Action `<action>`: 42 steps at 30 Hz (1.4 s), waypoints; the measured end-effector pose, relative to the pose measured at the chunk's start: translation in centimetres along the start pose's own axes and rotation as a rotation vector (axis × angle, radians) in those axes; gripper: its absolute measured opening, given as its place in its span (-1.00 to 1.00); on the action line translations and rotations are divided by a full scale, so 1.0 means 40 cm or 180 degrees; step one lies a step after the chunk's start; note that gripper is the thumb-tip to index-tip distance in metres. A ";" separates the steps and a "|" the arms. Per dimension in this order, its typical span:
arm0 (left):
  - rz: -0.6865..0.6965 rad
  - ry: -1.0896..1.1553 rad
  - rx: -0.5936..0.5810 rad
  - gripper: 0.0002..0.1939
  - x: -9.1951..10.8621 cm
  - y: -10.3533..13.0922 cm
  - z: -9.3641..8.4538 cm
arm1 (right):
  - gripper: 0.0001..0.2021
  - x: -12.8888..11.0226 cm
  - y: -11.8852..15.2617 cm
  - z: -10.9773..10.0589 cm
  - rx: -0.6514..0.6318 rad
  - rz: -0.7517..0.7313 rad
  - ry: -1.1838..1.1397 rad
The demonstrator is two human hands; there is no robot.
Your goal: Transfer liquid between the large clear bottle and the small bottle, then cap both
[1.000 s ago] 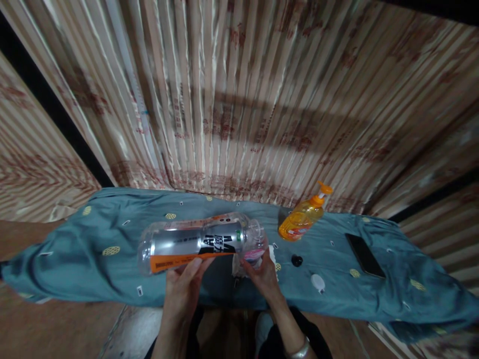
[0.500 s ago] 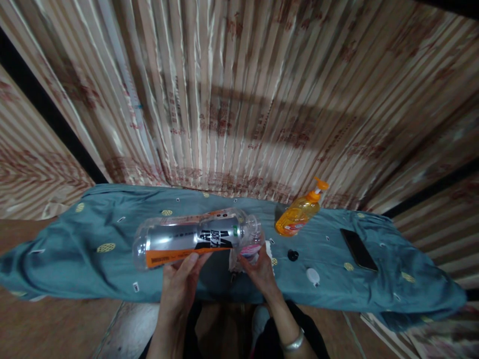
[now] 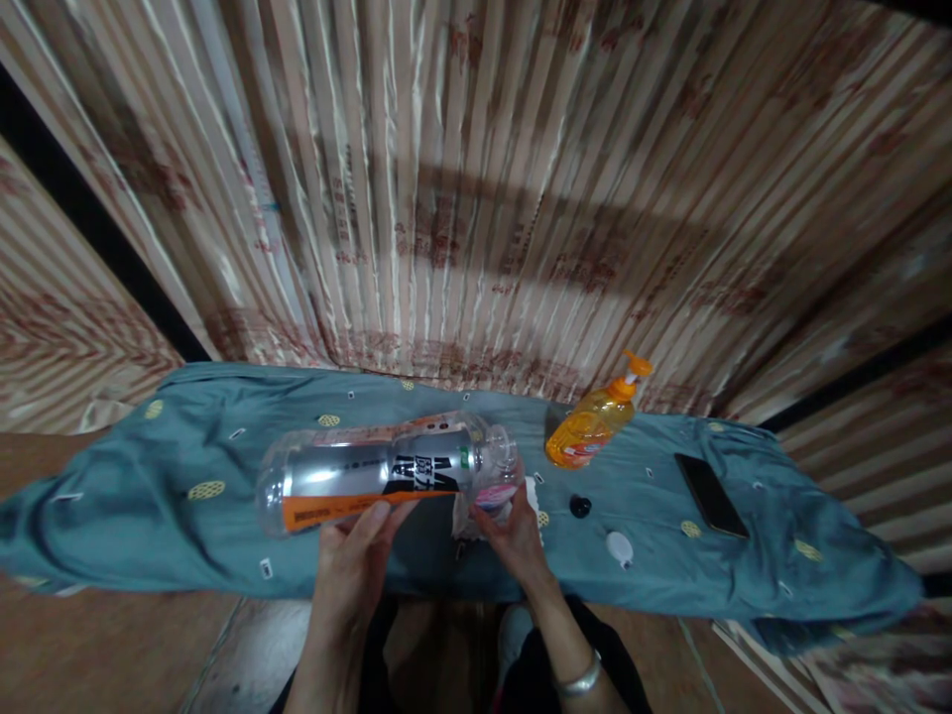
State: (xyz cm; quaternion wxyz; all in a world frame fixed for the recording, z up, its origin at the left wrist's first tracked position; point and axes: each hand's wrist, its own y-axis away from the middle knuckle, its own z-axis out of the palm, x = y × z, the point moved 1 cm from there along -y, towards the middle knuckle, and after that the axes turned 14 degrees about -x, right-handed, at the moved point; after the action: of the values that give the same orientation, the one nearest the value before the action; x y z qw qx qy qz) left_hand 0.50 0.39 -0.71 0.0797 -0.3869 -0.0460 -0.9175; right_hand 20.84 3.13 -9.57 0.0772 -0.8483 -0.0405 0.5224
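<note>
My left hand (image 3: 361, 545) is closed around the underside of a large clear plastic bottle (image 3: 319, 471) with a silver and orange label. The bottle lies nearly level in the air, its mouth to the right and without a cap. My right hand (image 3: 515, 535) grips a small clear container (image 3: 497, 494) with pink on it, just under the big bottle's neck. Whether the two touch cannot be made out. Beneath my right hand a white tissue-like sheet (image 3: 532, 496) shows in part on the cloth.
A teal patterned cloth (image 3: 476, 575) covers the narrow table. On it are an orange pump bottle (image 3: 584, 436), a small black cap (image 3: 580, 507), a round white lid (image 3: 620, 547) and a dark phone (image 3: 710, 494). A striped curtain (image 3: 446, 248) hangs behind.
The large bottle has shifted very slightly left in view, along with most of the scene. Both hands keep the same holds.
</note>
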 end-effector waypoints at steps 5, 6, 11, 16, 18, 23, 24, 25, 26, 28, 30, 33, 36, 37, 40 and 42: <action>-0.0006 0.0006 -0.0031 -0.61 -0.005 0.002 -0.005 | -0.29 -0.005 -0.002 -0.001 -0.0083 -0.0027 0.0018; 0.0004 0.0005 -0.0031 -0.61 -0.005 0.003 -0.005 | -0.29 -0.006 -0.002 -0.001 -0.0087 -0.0034 0.0023; 0.0026 -0.0060 -0.0123 -0.65 -0.005 0.001 -0.003 | -0.25 -0.008 -0.002 0.002 -0.0107 0.0026 -0.0021; 0.0060 -0.0007 -0.0192 -0.62 -0.005 0.002 0.000 | -0.15 -0.005 -0.004 0.004 -0.0069 0.0113 -0.0043; 0.0097 0.0031 -0.0148 -0.63 -0.003 0.004 0.003 | -0.17 -0.005 -0.006 0.002 -0.0101 0.0108 -0.0045; 0.0030 -0.0067 -0.0125 -0.66 0.007 0.003 0.017 | -0.26 -0.003 -0.007 -0.001 -0.0060 0.0060 -0.0001; 0.0024 -0.0097 -0.0141 -0.65 0.008 0.002 0.018 | -0.28 -0.002 -0.007 0.000 -0.0059 0.0077 -0.0008; 0.0031 -0.0114 -0.0155 -0.65 0.007 0.001 0.017 | -0.30 -0.001 -0.007 0.000 -0.0064 0.0100 -0.0018; 0.0053 -0.0112 -0.0164 -0.65 0.006 0.000 0.014 | -0.32 0.000 -0.007 0.001 -0.0063 0.0128 -0.0023; 0.0113 -0.0068 -0.0166 -0.66 0.001 -0.001 0.007 | -0.33 0.001 -0.007 0.003 -0.0049 0.0189 -0.0010; 0.0134 -0.0016 -0.0155 -0.65 -0.004 -0.001 -0.001 | -0.33 0.001 -0.008 0.003 -0.0023 0.0259 0.0010; 0.0079 -0.0011 -0.0191 -0.60 -0.008 0.001 -0.005 | -0.34 -0.001 -0.009 0.002 0.0031 0.0326 -0.0002; 0.0045 -0.0088 -0.0238 -0.60 -0.007 0.002 -0.003 | -0.38 -0.006 -0.011 -0.001 0.0068 0.0312 -0.0012; 0.0041 -0.0104 -0.0238 -0.62 -0.007 0.003 -0.003 | -0.39 -0.008 -0.011 -0.001 0.0071 0.0315 -0.0005; 0.0005 -0.0118 -0.0232 -0.64 -0.007 0.003 -0.004 | -0.40 -0.011 -0.010 -0.002 0.0029 0.0371 -0.0012; -0.0028 -0.0117 -0.0216 -0.65 -0.008 0.003 -0.005 | -0.38 -0.010 -0.010 -0.001 -0.0015 0.0406 -0.0024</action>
State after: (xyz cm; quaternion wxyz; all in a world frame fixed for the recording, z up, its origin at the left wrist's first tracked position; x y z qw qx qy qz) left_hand 0.58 0.28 -1.08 0.0617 -0.4060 -0.0180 -0.9116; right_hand 20.70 3.45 -9.14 0.0416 -0.8473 0.0121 0.5294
